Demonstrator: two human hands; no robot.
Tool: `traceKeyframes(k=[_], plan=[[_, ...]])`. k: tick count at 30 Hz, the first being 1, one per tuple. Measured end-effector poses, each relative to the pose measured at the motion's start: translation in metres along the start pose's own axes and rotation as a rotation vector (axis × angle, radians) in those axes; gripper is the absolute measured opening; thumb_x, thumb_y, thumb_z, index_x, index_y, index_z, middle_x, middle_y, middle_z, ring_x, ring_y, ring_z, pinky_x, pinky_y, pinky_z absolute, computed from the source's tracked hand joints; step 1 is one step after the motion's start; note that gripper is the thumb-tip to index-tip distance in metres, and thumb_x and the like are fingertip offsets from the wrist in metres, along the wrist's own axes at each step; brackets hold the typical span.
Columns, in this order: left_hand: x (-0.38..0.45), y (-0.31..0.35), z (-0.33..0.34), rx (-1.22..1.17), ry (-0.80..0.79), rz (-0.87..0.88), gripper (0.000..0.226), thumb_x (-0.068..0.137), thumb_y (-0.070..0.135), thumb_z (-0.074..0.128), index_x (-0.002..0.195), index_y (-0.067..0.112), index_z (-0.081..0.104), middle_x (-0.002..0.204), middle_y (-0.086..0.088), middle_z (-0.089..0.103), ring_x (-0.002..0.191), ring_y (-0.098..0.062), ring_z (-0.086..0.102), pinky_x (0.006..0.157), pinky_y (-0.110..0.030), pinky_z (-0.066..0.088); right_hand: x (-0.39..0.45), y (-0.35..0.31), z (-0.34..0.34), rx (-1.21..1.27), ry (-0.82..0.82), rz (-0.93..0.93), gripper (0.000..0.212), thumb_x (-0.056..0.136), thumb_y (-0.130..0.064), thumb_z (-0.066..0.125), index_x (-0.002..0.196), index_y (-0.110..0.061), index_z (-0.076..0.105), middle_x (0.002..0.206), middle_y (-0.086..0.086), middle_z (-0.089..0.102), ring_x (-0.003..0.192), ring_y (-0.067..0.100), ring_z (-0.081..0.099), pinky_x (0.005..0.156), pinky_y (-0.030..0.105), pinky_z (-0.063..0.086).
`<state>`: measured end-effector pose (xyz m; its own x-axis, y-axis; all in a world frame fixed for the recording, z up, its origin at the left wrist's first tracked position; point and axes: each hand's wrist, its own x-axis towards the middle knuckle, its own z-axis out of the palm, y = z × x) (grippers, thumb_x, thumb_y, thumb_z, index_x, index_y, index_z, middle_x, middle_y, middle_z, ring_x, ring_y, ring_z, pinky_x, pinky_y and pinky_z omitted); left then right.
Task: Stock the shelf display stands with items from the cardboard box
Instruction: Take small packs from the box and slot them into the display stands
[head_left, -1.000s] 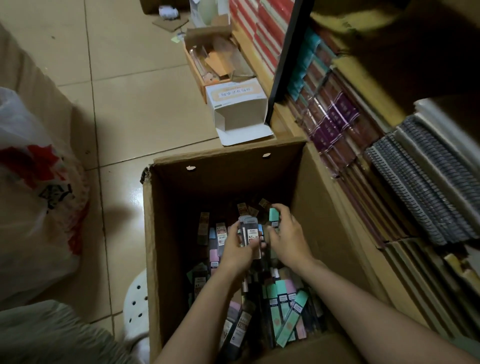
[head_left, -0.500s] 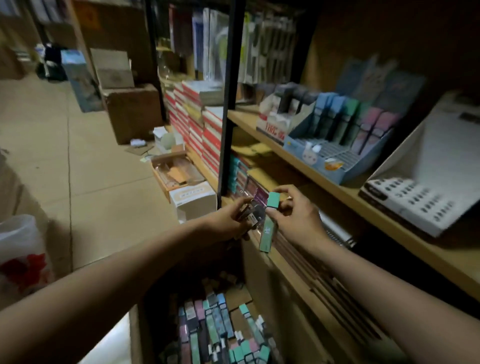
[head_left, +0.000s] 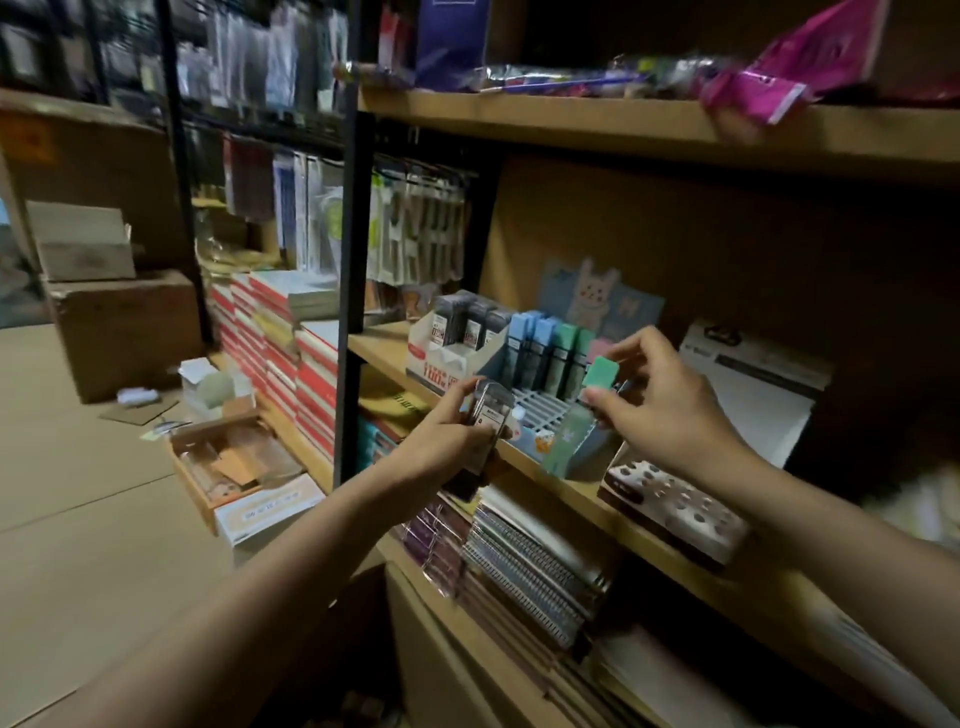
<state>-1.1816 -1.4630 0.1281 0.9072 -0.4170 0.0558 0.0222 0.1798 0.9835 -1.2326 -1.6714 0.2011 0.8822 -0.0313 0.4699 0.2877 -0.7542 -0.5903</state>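
Both hands up from half a second ago: my left hand (head_left: 457, 434) grips dark packs (head_left: 491, 415); right hand (head_left: 657, 402) pinches green pack (head_left: 582, 415) at the display stand (head_left: 545, 410).

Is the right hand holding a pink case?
No, the right hand pinches a green case above the blue display stand.

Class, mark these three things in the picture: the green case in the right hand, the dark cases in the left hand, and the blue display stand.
green case (head_left: 601, 372), head view, on its square top end.
dark cases (head_left: 491, 413), head view, on the front face.
blue display stand (head_left: 597, 451), head view, on its front wall.
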Motion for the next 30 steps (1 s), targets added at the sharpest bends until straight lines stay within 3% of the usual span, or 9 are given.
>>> traceKeyframes(k=[2,3,6,9,11,15,25,30], plan=[[0.01,0.0,0.002,-0.003,0.037,-0.002,0.043,0.098,0.0,0.045,0.132,0.028,0.042,0.095,-0.012,0.061,0.073,-0.018,0.058,0.055,-0.024,0.053,0.016,0.002,-0.007,-0.035,0.026,0.025,0.03,0.085,-0.021,0.073,0.102,-0.024,0.05,0.098,0.0,0.065,0.084,0.018,0.069,0.072,0.04,0.06],[0.015,-0.001,0.002,0.006,0.059,-0.01,0.037,0.099,0.003,0.045,0.131,0.022,0.043,0.096,-0.012,0.061,0.074,-0.017,0.059,0.055,-0.025,0.053,0.024,0.003,-0.009,-0.071,0.045,0.025,0.029,0.084,-0.021,0.074,0.101,-0.022,0.05,0.098,0.0,0.064,0.083,0.018,0.068,0.073,0.042,0.059],[0.028,-0.008,0.002,0.03,0.093,-0.034,0.023,0.099,0.011,0.049,0.123,0.013,0.048,0.101,-0.011,0.062,0.078,-0.014,0.064,0.057,-0.023,0.053,0.049,0.003,-0.011,-0.233,0.104,-0.035,0.031,0.082,-0.024,0.077,0.099,-0.023,0.051,0.094,-0.006,0.062,0.076,-0.002,0.058,0.059,0.019,0.049],[0.037,-0.014,0.0,0.083,0.119,0.007,0.018,0.098,0.014,0.052,0.113,0.025,0.052,0.105,-0.008,0.062,0.083,-0.016,0.064,0.062,-0.024,0.054,0.072,0.0,-0.01,-0.325,0.114,-0.095,0.029,0.083,-0.019,0.076,0.098,-0.02,0.051,0.09,-0.006,0.06,0.073,-0.004,0.056,0.054,0.01,0.04],[0.043,-0.017,0.0,0.138,0.135,0.067,0.023,0.098,0.015,0.051,0.107,0.035,0.052,0.107,-0.004,0.062,0.085,-0.015,0.064,0.066,-0.027,0.053,0.087,-0.002,-0.006,-0.371,0.122,-0.108,0.028,0.084,-0.017,0.075,0.098,-0.017,0.051,0.088,-0.004,0.062,0.075,0.006,0.062,0.057,0.016,0.047],[0.05,-0.023,0.001,0.148,0.142,0.111,0.025,0.099,0.017,0.049,0.105,0.041,0.051,0.104,0.006,0.061,0.084,-0.009,0.065,0.065,-0.023,0.048,0.105,-0.001,0.009,-0.503,0.083,-0.06,0.028,0.084,-0.019,0.075,0.1,-0.015,0.052,0.091,0.005,0.065,0.084,0.024,0.065,0.071,0.042,0.058],[0.053,-0.032,0.0,0.11,0.173,0.098,0.027,0.1,0.015,0.047,0.103,0.041,0.049,0.106,0.007,0.061,0.092,-0.011,0.063,0.067,-0.025,0.052,0.112,0.019,0.029,-0.679,0.083,-0.026,0.026,0.084,-0.027,0.073,0.094,-0.018,0.051,0.086,0.005,0.065,0.081,0.028,0.064,0.064,0.034,0.048],[0.051,-0.032,-0.001,0.087,0.165,0.089,0.023,0.1,0.016,0.047,0.104,0.039,0.049,0.105,0.006,0.062,0.09,-0.01,0.064,0.062,-0.021,0.05,0.11,0.024,0.033,-0.732,0.065,-0.031,0.025,0.085,-0.029,0.073,0.095,-0.017,0.052,0.086,0.006,0.067,0.082,0.028,0.066,0.067,0.035,0.052]])
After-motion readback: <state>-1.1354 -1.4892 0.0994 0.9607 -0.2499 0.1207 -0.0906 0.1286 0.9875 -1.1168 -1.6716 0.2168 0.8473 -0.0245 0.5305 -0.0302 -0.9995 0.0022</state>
